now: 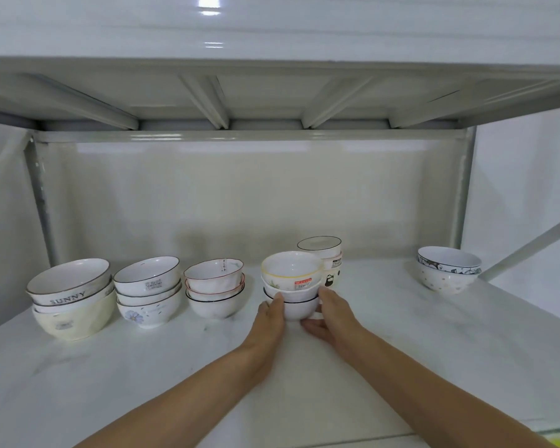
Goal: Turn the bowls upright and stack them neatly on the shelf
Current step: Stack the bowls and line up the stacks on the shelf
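Six stacks of bowls stand on the shelf [401, 334], all upright. From nine o'clock toward three: the "SUNNY" stack [72, 300] holds three bowls; the blue-flower stack [147, 291] holds three; the pink-rimmed stack [214, 287] holds three. At centre, the yellow-rimmed stack [291, 284] holds three. Just behind it, toward one o'clock, the black-rimmed stack [324, 258] shows about three, partly hidden. At three o'clock, the patterned stack [448, 270] holds two. Two hands are in view: the left hand [270, 321] and the right hand [333, 318].
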Action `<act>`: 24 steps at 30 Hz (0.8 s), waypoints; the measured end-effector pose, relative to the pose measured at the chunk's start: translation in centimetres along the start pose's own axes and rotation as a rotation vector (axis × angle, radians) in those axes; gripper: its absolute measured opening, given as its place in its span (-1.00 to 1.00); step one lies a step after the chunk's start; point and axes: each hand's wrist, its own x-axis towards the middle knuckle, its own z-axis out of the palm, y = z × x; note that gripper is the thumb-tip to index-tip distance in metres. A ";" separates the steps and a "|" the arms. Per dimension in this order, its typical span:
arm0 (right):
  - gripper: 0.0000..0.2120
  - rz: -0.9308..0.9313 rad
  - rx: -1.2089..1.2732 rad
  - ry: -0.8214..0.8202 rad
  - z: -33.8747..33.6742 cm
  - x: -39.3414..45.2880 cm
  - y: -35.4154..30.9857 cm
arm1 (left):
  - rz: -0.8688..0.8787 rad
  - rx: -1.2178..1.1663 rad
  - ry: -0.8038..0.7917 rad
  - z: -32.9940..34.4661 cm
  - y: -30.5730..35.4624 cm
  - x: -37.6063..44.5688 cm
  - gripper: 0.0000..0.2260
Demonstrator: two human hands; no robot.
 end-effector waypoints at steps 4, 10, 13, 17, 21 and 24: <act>-0.66 -0.031 0.011 -0.004 0.8 1.6 0.2 | 0.007 -0.045 0.055 0.0 -1.2 2.1 -0.32; -0.63 -0.057 0.017 -0.013 2.3 3.1 0.9 | 0.022 -0.155 0.070 -0.2 -0.2 1.8 -0.58; -0.62 -0.051 0.029 -0.024 2.5 3.4 1.0 | -0.010 -0.188 0.090 -0.6 -1.4 3.6 -0.45; -0.64 -0.009 0.042 -0.042 2.1 3.9 1.0 | -0.049 -0.192 0.075 -0.4 0.9 1.8 -0.68; -0.75 -0.022 -0.121 0.027 0.0 4.8 0.7 | -0.113 -0.243 0.116 -0.7 0.9 1.2 -0.82; -0.79 -0.080 -0.159 0.175 -2.4 6.8 0.2 | -0.176 -0.205 0.007 0.5 1.1 -0.3 -0.85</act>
